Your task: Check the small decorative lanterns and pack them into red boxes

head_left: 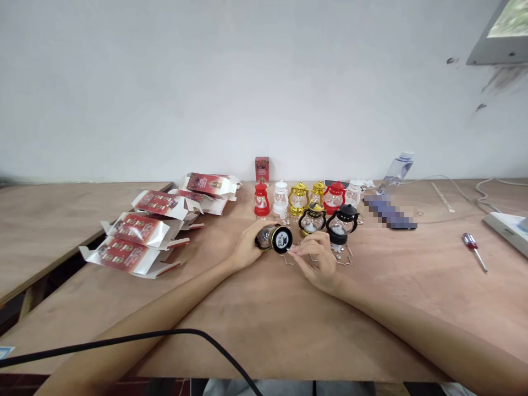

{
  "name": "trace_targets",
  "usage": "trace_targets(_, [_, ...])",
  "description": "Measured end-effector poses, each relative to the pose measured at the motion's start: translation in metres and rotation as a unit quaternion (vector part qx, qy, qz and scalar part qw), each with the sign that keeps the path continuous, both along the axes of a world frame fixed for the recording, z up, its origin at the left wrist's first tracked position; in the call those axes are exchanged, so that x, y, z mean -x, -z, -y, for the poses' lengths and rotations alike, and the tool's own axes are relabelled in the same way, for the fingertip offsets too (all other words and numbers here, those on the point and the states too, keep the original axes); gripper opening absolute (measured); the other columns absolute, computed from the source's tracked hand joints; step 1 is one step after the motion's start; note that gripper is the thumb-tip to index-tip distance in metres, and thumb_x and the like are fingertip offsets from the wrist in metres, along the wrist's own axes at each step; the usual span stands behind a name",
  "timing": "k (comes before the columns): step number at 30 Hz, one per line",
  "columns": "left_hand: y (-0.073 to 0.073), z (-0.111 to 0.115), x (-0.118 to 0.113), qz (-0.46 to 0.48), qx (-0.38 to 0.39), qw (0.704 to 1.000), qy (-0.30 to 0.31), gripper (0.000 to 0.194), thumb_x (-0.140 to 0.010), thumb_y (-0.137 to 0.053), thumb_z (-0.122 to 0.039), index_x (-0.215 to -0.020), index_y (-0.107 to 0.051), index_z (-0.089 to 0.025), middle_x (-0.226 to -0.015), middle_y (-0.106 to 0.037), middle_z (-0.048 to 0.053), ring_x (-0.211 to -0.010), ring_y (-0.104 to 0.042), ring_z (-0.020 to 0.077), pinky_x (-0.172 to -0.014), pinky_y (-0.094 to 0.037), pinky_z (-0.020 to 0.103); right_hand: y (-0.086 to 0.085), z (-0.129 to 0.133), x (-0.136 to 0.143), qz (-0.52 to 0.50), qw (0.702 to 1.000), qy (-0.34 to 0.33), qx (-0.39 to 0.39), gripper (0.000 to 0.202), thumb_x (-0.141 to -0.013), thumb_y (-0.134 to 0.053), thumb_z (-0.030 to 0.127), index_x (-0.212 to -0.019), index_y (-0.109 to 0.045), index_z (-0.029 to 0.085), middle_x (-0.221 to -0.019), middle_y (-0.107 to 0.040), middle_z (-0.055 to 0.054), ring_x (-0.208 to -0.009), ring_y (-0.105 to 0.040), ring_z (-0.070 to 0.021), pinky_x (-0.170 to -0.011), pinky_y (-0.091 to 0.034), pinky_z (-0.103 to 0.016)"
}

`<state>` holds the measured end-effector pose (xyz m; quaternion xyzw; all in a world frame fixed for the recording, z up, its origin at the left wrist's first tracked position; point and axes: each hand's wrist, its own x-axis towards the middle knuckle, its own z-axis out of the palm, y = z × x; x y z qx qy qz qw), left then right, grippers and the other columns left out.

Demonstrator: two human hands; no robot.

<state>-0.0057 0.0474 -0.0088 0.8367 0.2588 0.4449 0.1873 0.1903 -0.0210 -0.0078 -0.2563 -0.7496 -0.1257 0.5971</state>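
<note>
Two bare hands meet in the middle of my feed. The left hand (248, 247) is closed around a small lantern (274, 238), tipped on its side just above the table (256, 330), its dark base turned toward me with a pale label (282, 240) on it. The right hand (319, 261) has its fingertips drawn together at the base's lower edge; I can't tell whether they pinch something tiny or only touch the rim.

I judge the step in hand to be fine work at that base, so the next move calls for a steady left grip and light, exact fingertips on the right.

Just beyond the right hand stand a black-and-gold lantern (312, 220) and a black lantern (342, 224), with thin wire (350, 254) on the wood beside them. Behind is a row of red, white and gold lanterns (298, 199). Farther out, I see open cartons (124, 254) to the left and a screwdriver (474, 252) well off to the right.
</note>
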Motion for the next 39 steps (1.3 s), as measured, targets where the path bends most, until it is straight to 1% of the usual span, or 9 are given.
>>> trace_targets(5, [-0.002,0.002,-0.001,-0.022,-0.023,0.999,0.011,0.043,-0.074,-0.052,-0.004,-0.114,-0.056,-0.017,-0.114,-0.064,0.008,-0.106,-0.06,0.0207,-0.095,-0.046,0.036,0.001,-0.002,0.006,-0.002,0.999,0.045,-0.021,0.022,-0.08,-0.063,0.007,-0.089,-0.053,0.025,-0.065,-0.062,0.003,-0.073,-0.058,-0.0167,-0.073,-0.04,-0.035])
trace_targets(12, [-0.005,0.006,-0.002,-0.035,-0.013,0.999,0.025,0.043,-0.072,-0.054,-0.006,-0.113,-0.057,-0.017,-0.115,-0.064,0.009,-0.106,-0.06,0.0224,-0.094,-0.047,0.037,0.001,-0.003,0.005,0.026,0.998,0.06,-0.016,0.013,-0.084,-0.06,0.012,-0.085,-0.057,0.025,-0.071,-0.062,0.002,-0.074,-0.059,-0.0148,-0.073,-0.039,-0.034])
trace_targets(17, [-0.003,0.005,-0.002,-0.017,0.005,0.999,0.031,0.041,-0.073,-0.055,-0.007,-0.113,-0.057,-0.018,-0.115,-0.064,0.009,-0.106,-0.061,0.023,-0.095,-0.047,0.038,0.001,-0.001,0.005,0.064,0.996,0.055,0.039,0.013,-0.086,-0.055,0.013,-0.089,-0.059,0.026,-0.079,-0.067,-0.001,-0.08,-0.061,-0.0166,-0.077,-0.038,-0.036])
trace_targets(21, [-0.003,0.003,-0.002,0.023,0.041,0.999,0.025,0.035,-0.076,-0.06,-0.013,-0.11,-0.057,-0.016,-0.112,-0.065,0.01,-0.105,-0.061,0.0226,-0.095,-0.047,0.037,0.002,0.0,0.002,0.028,0.998,0.036,0.052,0.02,-0.086,-0.051,0.011,-0.099,-0.055,0.026,-0.092,-0.07,-0.003,-0.086,-0.061,-0.0184,-0.081,-0.039,-0.037])
trace_targets(24, [0.001,-0.001,-0.002,0.073,0.089,0.993,0.014,0.039,-0.074,-0.068,-0.021,-0.11,-0.056,-0.015,-0.112,-0.065,0.011,-0.107,-0.061,0.0234,-0.095,-0.047,0.038,0.003,-0.003,-0.008,0.012,0.995,0.072,0.071,0.018,-0.086,-0.049,0.01,-0.096,-0.053,0.024,-0.088,-0.07,-0.004,-0.084,-0.06,-0.02,-0.078,-0.039,-0.038])
trace_targets(26, [0.005,-0.005,-0.001,0.113,0.13,0.985,0.001,0.045,-0.071,-0.072,-0.026,-0.111,-0.055,-0.014,-0.114,-0.064,0.011,-0.109,-0.06,0.0242,-0.096,-0.047,0.04,0.004,-0.006,-0.016,0.049,0.989,0.1,0.098,0.015,-0.084,-0.048,0.009,-0.088,-0.054,0.023,-0.078,-0.068,-0.002,-0.077,-0.057,-0.0195,-0.075,-0.037,-0.037])
trace_targets(29, [0.01,-0.01,0.001,0.156,0.185,0.97,-0.03,0.052,-0.066,-0.076,-0.031,-0.11,-0.055,-0.014,-0.116,-0.064,0.012,-0.111,-0.058,0.0253,-0.097,-0.046,0.042,0.006,-0.012,-0.025,0.133,0.976,0.116,0.125,0.015,-0.078,-0.049,0.006,-0.078,-0.054,0.021,-0.068,-0.065,0.0,-0.072,-0.053,-0.0182,-0.073,-0.034,-0.035])
trace_targets(32, [0.013,-0.013,0.002,0.168,0.201,0.964,-0.046,0.052,-0.064,-0.078,-0.033,-0.108,-0.056,-0.014,-0.116,-0.064,0.011,-0.112,-0.058,0.0255,-0.097,-0.046,0.044,0.008,-0.015,-0.026,0.187,0.962,0.14,0.139,0.016,-0.075,-0.05,0.005,-0.078,-0.053,0.021,-0.07,-0.067,0.0,-0.077,-0.053,-0.0195,-0.075,-0.031,-0.035])
trace_targets(39, [0.014,-0.013,0.002,0.167,0.193,0.966,-0.046,0.051,-0.065,-0.077,-0.034,-0.109,-0.057,-0.015,-0.115,-0.065,0.01,-0.111,-0.058,0.0255,-0.096,-0.046,0.044,0.01,-0.014,-0.023,0.242,0.933,0.177,0.197,0.014,-0.076,-0.055,0.011,-0.086,-0.054,0.02,-0.078,-0.07,-0.003,-0.087,-0.053,-0.0239,-0.077,-0.029,-0.038])
